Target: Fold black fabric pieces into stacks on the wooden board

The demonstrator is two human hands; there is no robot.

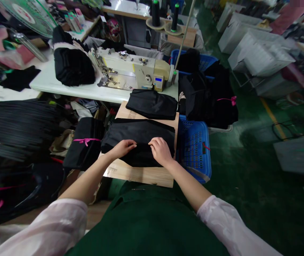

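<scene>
Resting open and palm-down, left hand (124, 148) and right hand (161, 151) on a folded black garment (138, 137), fingers lying almost flat, no pinch on the cloth (from the head view, how hard they press can't be read). Garment centred on a pale wooden board (138, 176), long axis running 9 to 3 o'clock, right hand slightly nearer the 3 o'clock end. At 12 o'clock on the same board, a second folded black piece (152, 104); at 3 o'clock, a blue plastic basket (194, 149); at 9 o'clock, a black bundle (84, 153) tied with pink ribbon (86, 141); farther out at 12 o'clock, a sewing machine (130, 69).
</scene>
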